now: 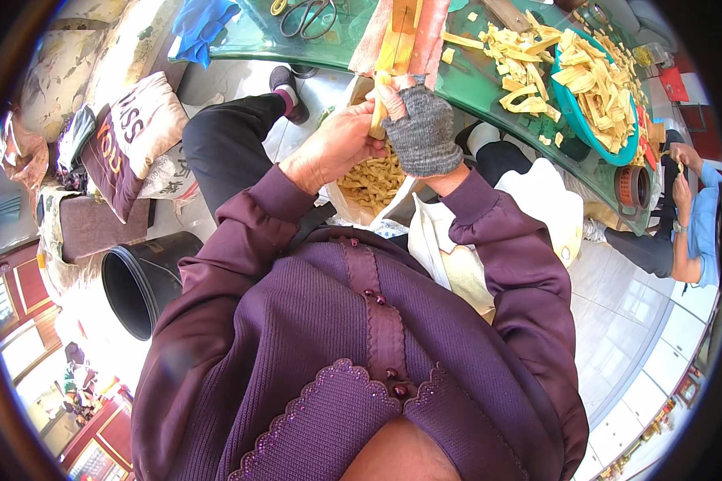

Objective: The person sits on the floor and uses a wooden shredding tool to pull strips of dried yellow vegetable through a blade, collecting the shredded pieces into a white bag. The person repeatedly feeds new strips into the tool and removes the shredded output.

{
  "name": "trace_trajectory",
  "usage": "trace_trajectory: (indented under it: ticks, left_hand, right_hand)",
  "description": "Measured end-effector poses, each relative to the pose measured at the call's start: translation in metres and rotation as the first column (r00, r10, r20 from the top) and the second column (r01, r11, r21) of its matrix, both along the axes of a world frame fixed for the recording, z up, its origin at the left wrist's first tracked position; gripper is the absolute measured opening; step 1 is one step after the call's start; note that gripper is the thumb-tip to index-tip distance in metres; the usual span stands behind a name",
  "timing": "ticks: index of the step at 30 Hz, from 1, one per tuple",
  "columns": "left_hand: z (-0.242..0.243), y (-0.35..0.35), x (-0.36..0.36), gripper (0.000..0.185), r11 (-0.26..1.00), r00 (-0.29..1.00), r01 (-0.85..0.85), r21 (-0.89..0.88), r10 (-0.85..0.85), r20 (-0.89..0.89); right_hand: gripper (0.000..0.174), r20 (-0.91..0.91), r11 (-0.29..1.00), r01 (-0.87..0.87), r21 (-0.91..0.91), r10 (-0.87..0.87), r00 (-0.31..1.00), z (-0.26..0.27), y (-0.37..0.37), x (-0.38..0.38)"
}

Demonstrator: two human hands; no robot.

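Note:
Both of my hands meet just off the table's near edge, on a pale yellow strip (379,117) of what looks like plant material. My left hand (340,142), bare, pinches the strip from the left side. A grey knitted fingerless glove covers my right hand (424,127), whose thumb presses on the strip's upper part. Beyond my fingers, a wooden piece with a dark slit (404,21) lies over a pink cloth (433,30) on the table. Beneath my hands, between my knees, an open bag (395,207) holds many small yellow pieces (370,183).
On the green glass-topped table (343,54) are scissors (308,19), a blue cloth (201,27), loose yellow strips (520,66) and a teal basin (623,157) heaped with strips. A black bucket (150,282) is at left. At right, another person's hands (684,171) hold something thin.

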State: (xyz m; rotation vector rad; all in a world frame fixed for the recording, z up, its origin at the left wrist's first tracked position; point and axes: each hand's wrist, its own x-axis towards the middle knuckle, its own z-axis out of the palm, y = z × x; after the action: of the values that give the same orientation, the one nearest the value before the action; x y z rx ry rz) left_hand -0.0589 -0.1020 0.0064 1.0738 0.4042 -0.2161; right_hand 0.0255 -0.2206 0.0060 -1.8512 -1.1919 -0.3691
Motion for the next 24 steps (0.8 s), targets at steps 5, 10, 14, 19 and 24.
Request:
trace_trajectory:
  ticks: [5,10,14,19,24]
  left_hand:
    - [0.017,0.011,-0.001,0.023,0.357,0.917,-0.300,0.885,-0.147,0.371]
    - [0.016,0.011,-0.002,0.025,0.284,0.820,-0.507,0.814,-0.131,0.557]
    - [0.014,0.015,-0.001,0.020,0.279,0.845,-0.437,0.855,-0.197,0.496]
    - [0.009,0.022,0.003,0.017,0.750,0.929,-0.233,0.619,-0.016,0.369]
    - [0.005,0.030,0.006,0.014,0.996,0.904,-0.086,0.010,0.074,0.422]
  right_hand:
    - [0.027,-0.870,0.970,-0.094,0.223,0.241,0.430,0.000,0.006,0.001]
    - [0.027,-0.886,0.899,-0.038,0.437,0.422,-0.195,0.001,0.008,0.003]
    - [0.024,-0.718,0.940,-0.318,0.122,0.304,0.626,0.002,0.002,-0.001]
    - [0.022,-0.274,0.978,-0.191,-0.087,0.161,0.948,0.011,-0.004,0.002]
    - [0.022,-0.598,0.928,-0.326,0.182,0.367,0.712,0.026,-0.007,0.014]
